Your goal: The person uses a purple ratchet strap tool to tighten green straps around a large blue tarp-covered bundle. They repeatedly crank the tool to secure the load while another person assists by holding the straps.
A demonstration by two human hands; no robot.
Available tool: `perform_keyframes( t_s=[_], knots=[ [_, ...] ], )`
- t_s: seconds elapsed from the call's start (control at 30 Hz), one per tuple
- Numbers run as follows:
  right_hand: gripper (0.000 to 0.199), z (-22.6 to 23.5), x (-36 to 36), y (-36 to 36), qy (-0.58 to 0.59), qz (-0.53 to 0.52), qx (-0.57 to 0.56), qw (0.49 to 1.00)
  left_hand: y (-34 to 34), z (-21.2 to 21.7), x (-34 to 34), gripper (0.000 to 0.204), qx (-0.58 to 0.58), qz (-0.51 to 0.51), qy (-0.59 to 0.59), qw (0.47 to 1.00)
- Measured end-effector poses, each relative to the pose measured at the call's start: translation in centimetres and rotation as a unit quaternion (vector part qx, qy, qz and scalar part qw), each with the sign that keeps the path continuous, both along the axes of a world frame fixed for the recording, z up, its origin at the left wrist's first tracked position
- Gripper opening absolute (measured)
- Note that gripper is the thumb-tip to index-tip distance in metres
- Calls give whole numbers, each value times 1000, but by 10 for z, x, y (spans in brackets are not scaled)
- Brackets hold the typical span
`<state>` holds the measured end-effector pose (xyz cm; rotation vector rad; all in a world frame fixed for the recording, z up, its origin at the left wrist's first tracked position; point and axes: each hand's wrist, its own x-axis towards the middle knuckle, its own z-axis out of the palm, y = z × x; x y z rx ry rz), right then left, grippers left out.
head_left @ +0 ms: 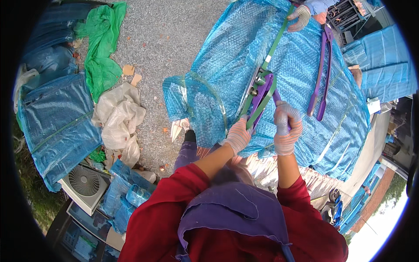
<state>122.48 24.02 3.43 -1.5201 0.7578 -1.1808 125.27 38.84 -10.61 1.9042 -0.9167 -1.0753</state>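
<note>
A purple strapping tensioner (264, 89) sits on a big bundle wrapped in blue bubble wrap (227, 56). A green strap (276, 41) runs through it and away up over the bundle. My left hand (238, 136), in a thin striped glove, is closed around the green strap at the tool's near end. Gloved the same way, my right hand (288, 126) grips the tensioner's purple lever handle (278, 95). At the strap's far end is a co-worker's gloved hand (300, 18). A long-handled purple strap crimper (322, 74) lies on the wrap to the right.
Left of the gravel ground (148, 48) lie a green plastic sheet (102, 52), crumpled whitish plastic (118, 109) and another blue-wrapped bundle (59, 122). An outdoor fan unit (85, 180) stands at lower left. More blue-wrapped stacks (384, 61) and a metal rack (347, 17) are at far right.
</note>
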Motion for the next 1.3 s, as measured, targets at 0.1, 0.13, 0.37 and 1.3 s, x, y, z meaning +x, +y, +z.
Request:
perform_keyframes(
  t_s=[0.1,0.13,0.37,1.3],
  knots=[
    [13,8,11,-15,10,-22,29,999,-3,-3,4,44,19,-9,45,999],
    [13,14,19,-33,0,-27,70,997,-4,6,6,43,20,-8,30,999],
    [12,21,26,-42,-9,-34,124,992,-8,11,11,44,17,-11,29,999],
    [15,36,39,-84,-52,-81,132,987,-20,15,10,45,20,-20,-52,998]
  ],
)
